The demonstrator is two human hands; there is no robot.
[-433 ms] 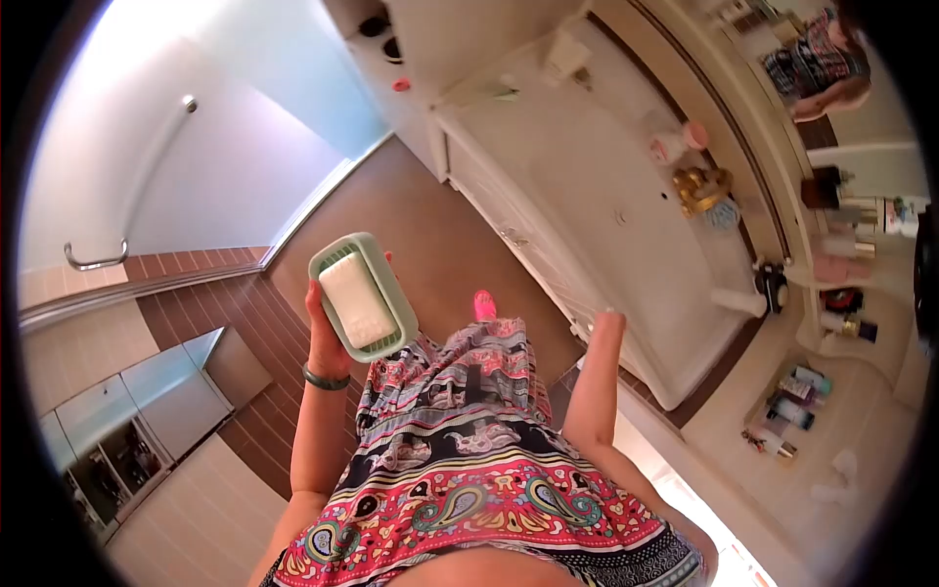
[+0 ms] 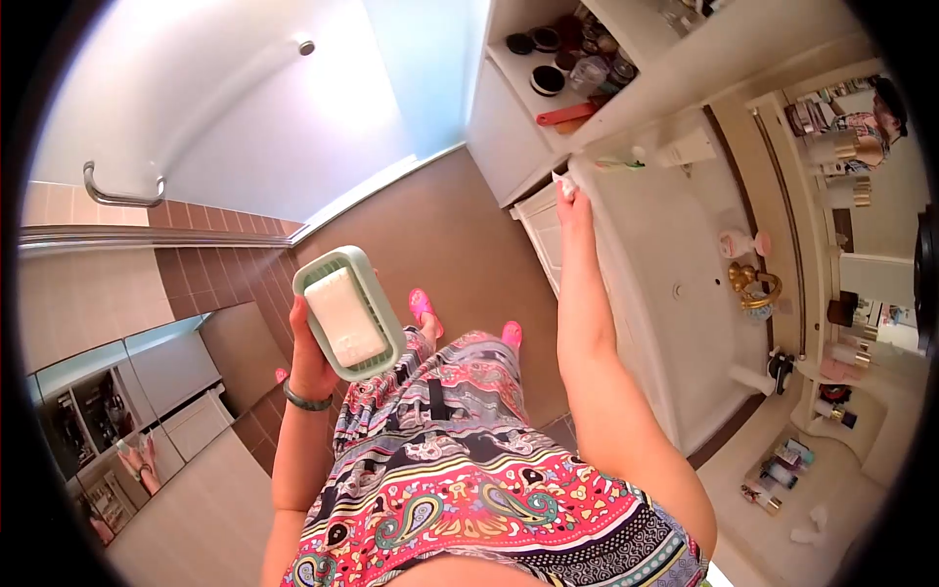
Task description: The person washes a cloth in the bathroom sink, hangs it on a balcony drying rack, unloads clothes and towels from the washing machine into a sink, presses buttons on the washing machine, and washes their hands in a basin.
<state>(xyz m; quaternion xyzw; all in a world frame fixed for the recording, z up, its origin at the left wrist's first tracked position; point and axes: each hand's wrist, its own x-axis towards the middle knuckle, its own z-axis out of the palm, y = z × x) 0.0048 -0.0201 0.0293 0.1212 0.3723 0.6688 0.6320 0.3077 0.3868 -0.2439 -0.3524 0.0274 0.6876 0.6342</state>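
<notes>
My left hand (image 2: 311, 360) is closed around the side of a pale green slatted plastic basket (image 2: 364, 262). Inside the basket lies a white rectangular block (image 2: 346, 318), perhaps folded paper; its exact kind is unclear. On the other side, my right arm stretches out along the front edge of a long white sink basin (image 2: 646, 293). At its end, my right hand (image 2: 575, 205) is closed on a crumpled white tissue (image 2: 565, 183), at the basin's far corner beside the cabinet.
An open cabinet shelf (image 2: 533, 73) holds dark round containers, jars and a red-handled brush (image 2: 570, 114). A gold faucet (image 2: 751, 286) and a pink-topped bottle (image 2: 743, 244) stand behind the basin. Several cosmetics (image 2: 782, 474) sit on the counter. Left is a glass door with a metal handle (image 2: 122, 191).
My right arm has stretched forward from beside my body to the basin's far corner, and the white tissue now shows in its hand. The view has shifted, revealing more of the cabinet.
</notes>
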